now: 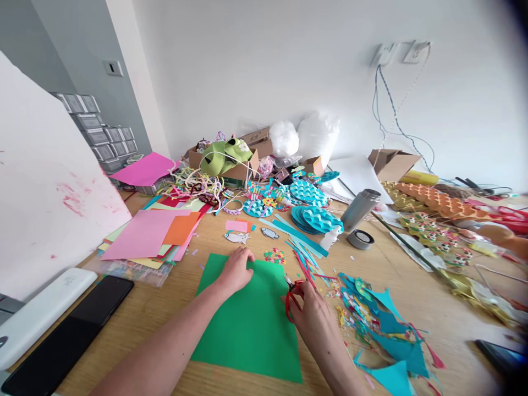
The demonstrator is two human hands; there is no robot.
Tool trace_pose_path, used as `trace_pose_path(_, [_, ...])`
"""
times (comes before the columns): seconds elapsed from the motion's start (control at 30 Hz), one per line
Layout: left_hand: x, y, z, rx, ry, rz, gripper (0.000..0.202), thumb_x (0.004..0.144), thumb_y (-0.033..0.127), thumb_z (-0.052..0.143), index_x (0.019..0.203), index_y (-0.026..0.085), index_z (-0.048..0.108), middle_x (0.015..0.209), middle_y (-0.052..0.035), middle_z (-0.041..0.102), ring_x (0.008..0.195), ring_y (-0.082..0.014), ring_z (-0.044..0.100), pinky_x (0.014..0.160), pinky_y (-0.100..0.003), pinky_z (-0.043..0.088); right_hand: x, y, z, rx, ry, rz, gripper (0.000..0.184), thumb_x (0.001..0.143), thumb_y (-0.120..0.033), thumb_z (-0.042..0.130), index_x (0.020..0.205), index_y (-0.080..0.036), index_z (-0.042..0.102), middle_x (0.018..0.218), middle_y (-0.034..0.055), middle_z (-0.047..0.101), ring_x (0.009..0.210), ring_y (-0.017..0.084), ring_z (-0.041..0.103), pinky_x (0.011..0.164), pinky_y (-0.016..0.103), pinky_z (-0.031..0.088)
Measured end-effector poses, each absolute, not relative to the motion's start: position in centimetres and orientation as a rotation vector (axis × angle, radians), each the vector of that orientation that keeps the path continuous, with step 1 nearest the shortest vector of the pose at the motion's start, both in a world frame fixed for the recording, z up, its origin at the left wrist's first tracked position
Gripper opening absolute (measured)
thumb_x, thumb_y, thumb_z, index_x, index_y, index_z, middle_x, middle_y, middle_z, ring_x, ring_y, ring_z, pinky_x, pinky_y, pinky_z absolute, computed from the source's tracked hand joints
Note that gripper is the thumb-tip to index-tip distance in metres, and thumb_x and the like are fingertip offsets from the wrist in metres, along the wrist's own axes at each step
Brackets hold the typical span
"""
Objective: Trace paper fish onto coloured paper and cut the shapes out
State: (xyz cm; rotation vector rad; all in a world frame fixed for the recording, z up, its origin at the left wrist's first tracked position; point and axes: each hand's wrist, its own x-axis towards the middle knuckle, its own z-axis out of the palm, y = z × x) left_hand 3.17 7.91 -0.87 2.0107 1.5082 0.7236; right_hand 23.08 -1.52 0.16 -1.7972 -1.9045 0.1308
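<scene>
I'm on the head view. The green sheet (256, 330) lies near the middle of the worktop (148, 308), toward me. The worktop's near edge is out of frame; its far edge sits behind a cardboard box (253, 165) and craft clutter along the wall (247, 66). Left side: I have bare wood between my left forearm (173, 344) and the black phone (70, 341), which lies by the worktop's left edge. Paper stack (140, 236) sits farther back on that side. Beyond the sheet's far edge, confetti (275, 256) is just beside it, paper fish (236, 237) a bit farther. Right is tight: blue scraps (390, 323) spread just past my right forearm. Wood shows again between them and the grey cap (361, 240).

Grip: right hand (311, 311) is closed round the red-handled scissors (294, 286), at the sheet's right edge near its far right corner, blades pointing away from me. Blade gap too small to read; can't tell if they touch paper. Left hand (237, 269) is loosely open, thumb apart from index, resting on the sheet at its far edge.
</scene>
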Motion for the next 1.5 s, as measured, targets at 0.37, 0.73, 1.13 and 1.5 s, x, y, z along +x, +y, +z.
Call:
trace_pose_path(0.37, [1.5, 8.7, 0.9, 1.807, 1.329, 0.684, 0.019, 0.065, 0.003, 0.052, 0.074, 0.015, 0.064, 0.065, 0.0027, 0.058, 0.061, -0.0108, 0.052, 0.059, -0.022, 0.041, 22.5, -2.0, 1.0, -1.582, -1.881, 0.162, 0.007, 0.079, -0.017, 0.045, 0.078, -0.023, 0.042, 0.073, 0.0037, 0.059, 0.069, 0.020, 0.058, 0.060, 0.028, 0.041])
trace_pose_path(0.73, [-0.4, 9.1, 1.7, 1.759, 1.238, 0.490, 0.020, 0.063, 0.010, 0.055, 0.078, 0.013, 0.069, 0.057, 0.0036, 0.056, 0.055, -0.0107, 0.049, 0.052, -0.021, 0.035, 21.6, -2.7, 1.3, -1.512, -2.064, 0.142, 0.011, 0.080, -0.011, 0.046, 0.080, -0.021, 0.045, 0.075, 0.0036, 0.061, 0.070, 0.019, 0.058, 0.062, 0.027, 0.040])
trace_pose_path(1.13, [0.5, 8.8, 0.9, 1.924, 1.378, 0.502, 0.016, 0.070, 0.010, 0.059, 0.081, 0.015, 0.070, 0.069, 0.0001, 0.065, 0.064, -0.0133, 0.058, 0.062, -0.023, 0.043, 22.5, -1.7, 0.4, -1.715, -1.928, 0.139, 0.008, 0.083, -0.023, 0.047, 0.076, -0.022, 0.044, 0.067, 0.0037, 0.061, 0.063, 0.021, 0.060, 0.056, 0.027, 0.039])
trace_pose_path(1.5, [0.8, 8.6, 0.1, 2.104, 1.459, 0.520, 0.020, 0.070, 0.009, 0.063, 0.085, 0.020, 0.069, 0.091, -0.0010, 0.070, 0.078, -0.0156, 0.063, 0.076, -0.026, 0.047, 22.1, -2.2, 1.5, -1.421, -2.108, 0.165, 0.007, 0.083, -0.014, 0.050, 0.084, -0.020, 0.051, 0.084, 0.0051, 0.062, 0.081, 0.020, 0.058, 0.068, 0.028, 0.043])
